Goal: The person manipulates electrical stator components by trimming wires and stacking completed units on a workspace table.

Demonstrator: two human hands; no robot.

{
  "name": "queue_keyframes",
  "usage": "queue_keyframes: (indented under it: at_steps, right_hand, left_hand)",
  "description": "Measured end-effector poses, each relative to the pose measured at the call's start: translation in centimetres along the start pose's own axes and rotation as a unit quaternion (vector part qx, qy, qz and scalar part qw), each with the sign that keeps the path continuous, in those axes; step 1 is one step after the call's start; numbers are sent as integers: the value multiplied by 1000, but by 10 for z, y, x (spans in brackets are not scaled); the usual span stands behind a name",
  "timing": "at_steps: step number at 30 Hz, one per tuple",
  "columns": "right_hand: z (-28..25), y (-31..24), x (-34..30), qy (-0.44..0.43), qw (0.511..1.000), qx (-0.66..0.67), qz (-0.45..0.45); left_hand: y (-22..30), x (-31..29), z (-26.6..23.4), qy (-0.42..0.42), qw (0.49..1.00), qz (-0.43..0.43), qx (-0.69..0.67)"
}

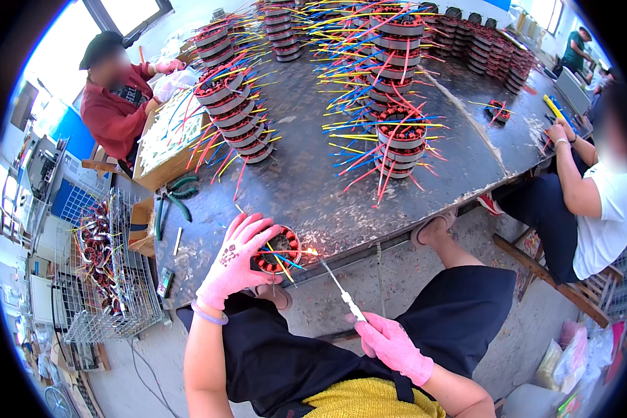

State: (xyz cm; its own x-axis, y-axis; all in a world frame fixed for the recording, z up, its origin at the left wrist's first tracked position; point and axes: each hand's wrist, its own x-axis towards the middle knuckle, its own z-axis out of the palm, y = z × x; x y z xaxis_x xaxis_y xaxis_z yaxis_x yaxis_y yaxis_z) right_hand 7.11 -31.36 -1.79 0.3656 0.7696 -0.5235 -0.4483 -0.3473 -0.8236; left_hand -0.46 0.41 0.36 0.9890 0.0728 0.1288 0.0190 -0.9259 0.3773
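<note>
My left hand, in a pink glove, grips a motor stator at the table's near edge. The stator is a ring with red windings, and red, blue and yellow wires stick out of it. My right hand, also gloved in pink, is closed around a slim tool with a white handle and a thin metal rod. That rod points up and left toward the stator's red wire. A small orange flame or glow shows between the rod's tip and the wire. Whether the tip touches the wire I cannot tell.
Stacked stators and another tall stack stand on the dark table, wires spreading outward. Green-handled pliers lie at left by a cardboard box. A wire basket holds more stators. One co-worker sits left, another right.
</note>
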Motion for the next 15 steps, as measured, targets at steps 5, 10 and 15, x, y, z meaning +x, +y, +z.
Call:
queue_keyframes:
  at_steps: [5, 10, 15]
  right_hand:
    - [0, -7, -3, -5, 1000, -28, 1]
    - [1, -7, -2, -12, 1000, -14, 3]
    - [0, 3, 0, -11, 1000, 28, 3]
  left_hand:
    - [1, 0, 0, 1, 1000, -3, -3]
    - [4, -1, -3, 1, 1000, 0, -2]
    - [2, 0, -1, 0, 1000, 4, -5]
